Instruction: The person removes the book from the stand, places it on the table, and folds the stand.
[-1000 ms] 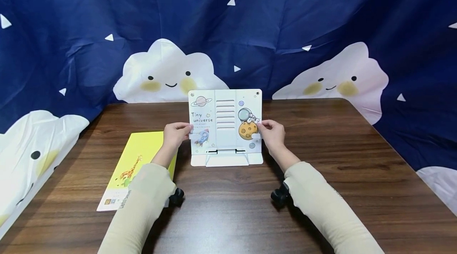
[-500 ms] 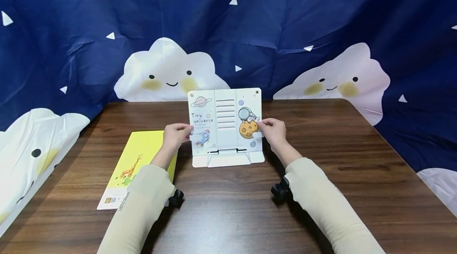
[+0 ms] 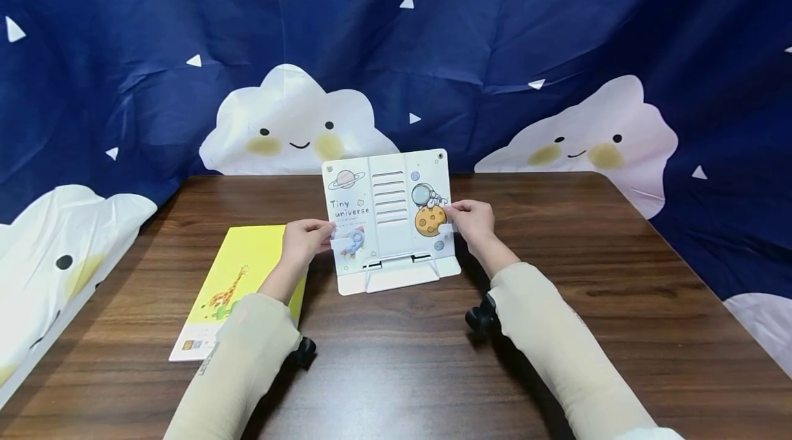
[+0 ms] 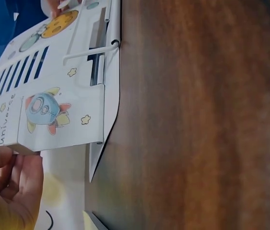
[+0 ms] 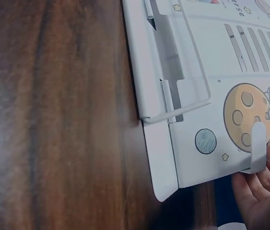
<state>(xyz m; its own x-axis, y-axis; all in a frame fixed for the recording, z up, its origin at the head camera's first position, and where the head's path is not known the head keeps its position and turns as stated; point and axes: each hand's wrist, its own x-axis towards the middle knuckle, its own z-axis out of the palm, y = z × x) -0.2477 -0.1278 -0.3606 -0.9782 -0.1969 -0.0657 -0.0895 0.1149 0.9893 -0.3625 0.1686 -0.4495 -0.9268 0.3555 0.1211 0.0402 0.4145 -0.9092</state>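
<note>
A white book stand (image 3: 390,240) with slots, a rocket, an astronaut and the words "Tiny universe" stands upright on the table, turned slightly. My left hand (image 3: 303,242) pinches its left edge between thumb and fingers, beside a small page clip. On the opposite edge my right hand (image 3: 473,223) pinches it the same way, next to the other clip (image 5: 258,146). The printed rocket (image 4: 43,111) lies just above my left fingers in the left wrist view. A white wire-framed ledge (image 3: 402,273) runs along the stand's bottom.
A yellow book (image 3: 238,275) with a giraffe on its cover lies on the brown wooden table (image 3: 588,254), partly under my left forearm. Behind the table hangs a dark blue curtain (image 3: 433,41) with smiling clouds.
The book stand has turned from facing straight on to a slight angle, its left lower corner coming nearer and its right side moving back. Both hands keep hold of its edges.
</note>
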